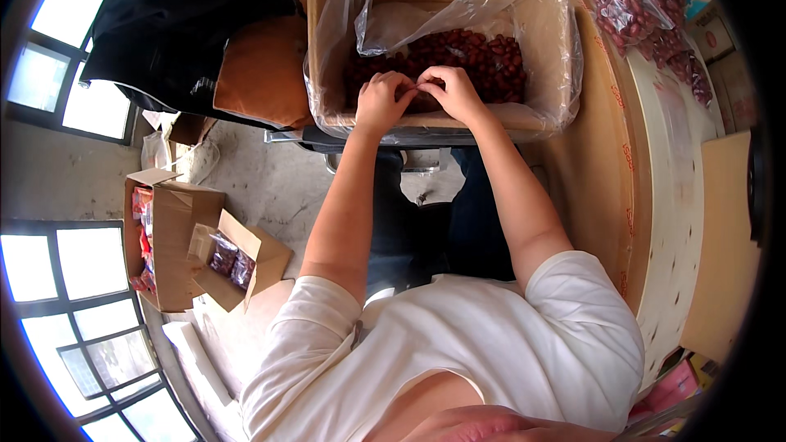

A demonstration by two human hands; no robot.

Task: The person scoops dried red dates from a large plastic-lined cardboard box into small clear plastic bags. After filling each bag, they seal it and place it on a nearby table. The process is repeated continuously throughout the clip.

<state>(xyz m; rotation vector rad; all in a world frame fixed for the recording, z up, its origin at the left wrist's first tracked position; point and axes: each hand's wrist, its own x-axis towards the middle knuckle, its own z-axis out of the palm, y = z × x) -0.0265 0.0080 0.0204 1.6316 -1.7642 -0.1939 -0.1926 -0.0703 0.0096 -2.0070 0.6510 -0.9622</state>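
Both my hands are held over a cardboard box (323, 41) lined with a clear plastic bag (479, 4). Inside lie many dark red dried dates (483, 53). My left hand (380, 101) is closed in a pinch, thumb against the forefinger. Its fingertips meet those of my right hand (455, 92), pinched likewise, above the near side of the box. Whatever sits between the fingertips, if anything, is too small to make out.
Clear bags of dates (634, 0) lie on the long surface at the right. A black cloth (184, 12) and a brown cushion (264, 74) are left of the box. Open cartons (184, 217) with packets stand on the floor at the left.
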